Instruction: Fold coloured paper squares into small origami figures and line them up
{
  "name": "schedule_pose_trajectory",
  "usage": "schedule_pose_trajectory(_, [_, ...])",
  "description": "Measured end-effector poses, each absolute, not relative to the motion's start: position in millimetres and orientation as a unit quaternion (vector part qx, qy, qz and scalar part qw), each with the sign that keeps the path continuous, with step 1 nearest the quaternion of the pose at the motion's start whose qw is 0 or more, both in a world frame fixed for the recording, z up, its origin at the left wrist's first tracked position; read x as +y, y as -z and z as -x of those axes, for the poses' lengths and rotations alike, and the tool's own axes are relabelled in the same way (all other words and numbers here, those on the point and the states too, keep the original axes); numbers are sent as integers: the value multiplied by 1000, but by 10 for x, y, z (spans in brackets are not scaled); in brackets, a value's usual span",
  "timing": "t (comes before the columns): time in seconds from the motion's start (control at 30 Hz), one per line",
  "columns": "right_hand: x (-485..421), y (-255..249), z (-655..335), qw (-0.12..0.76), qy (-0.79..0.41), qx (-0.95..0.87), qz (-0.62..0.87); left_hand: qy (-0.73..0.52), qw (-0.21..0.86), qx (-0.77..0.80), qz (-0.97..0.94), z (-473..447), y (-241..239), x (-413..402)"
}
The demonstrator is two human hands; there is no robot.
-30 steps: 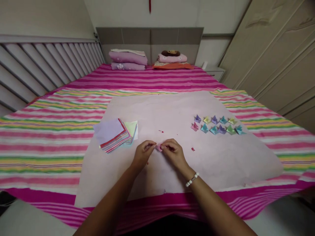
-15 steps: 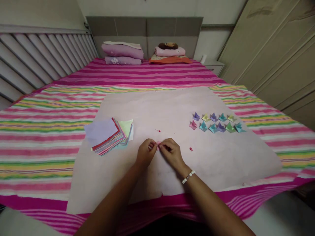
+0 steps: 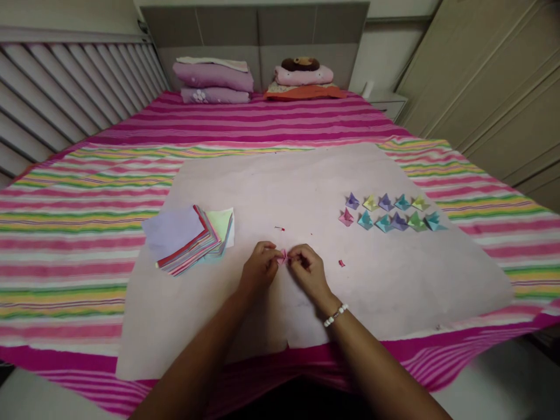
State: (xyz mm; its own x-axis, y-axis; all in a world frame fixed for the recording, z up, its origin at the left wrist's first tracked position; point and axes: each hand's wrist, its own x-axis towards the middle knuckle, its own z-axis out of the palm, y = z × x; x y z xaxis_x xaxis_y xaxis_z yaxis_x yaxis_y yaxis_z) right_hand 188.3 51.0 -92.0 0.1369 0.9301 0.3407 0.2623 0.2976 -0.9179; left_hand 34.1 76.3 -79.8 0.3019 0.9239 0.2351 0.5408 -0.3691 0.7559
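left hand (image 3: 260,266) and right hand (image 3: 310,268): fingertips pinched closed on pink paper (image 3: 283,256) between them. paper stack (image 3: 186,236) at nine o'clock from it; folded papers (image 3: 385,223), two o'clock.

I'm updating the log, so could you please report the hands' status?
Left hand, right hand: both pinching small pink paper. Paper partly hidden. Red scrap beyond hands, not touching.

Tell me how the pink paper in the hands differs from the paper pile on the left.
The pink paper is small and looks folded; the paper pile has larger, flat sheets.
The pink paper is pink; the paper pile shows lavender, red, pale green and white.
The pink paper is pinched by the left hand and right hand; the paper pile lies untouched.
Both look like paper.
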Motion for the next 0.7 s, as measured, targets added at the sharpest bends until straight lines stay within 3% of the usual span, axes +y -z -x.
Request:
schedule_pose_trajectory(0.43, [520, 892, -1890, 553, -302, -607, 485, -256, 182, 551, -773, -455, 692, 752])
schedule_pose_trajectory(0.7, [546, 941, -1886, 560, -291, -601, 490, -254, 184, 527, -790, -412, 663, 792])
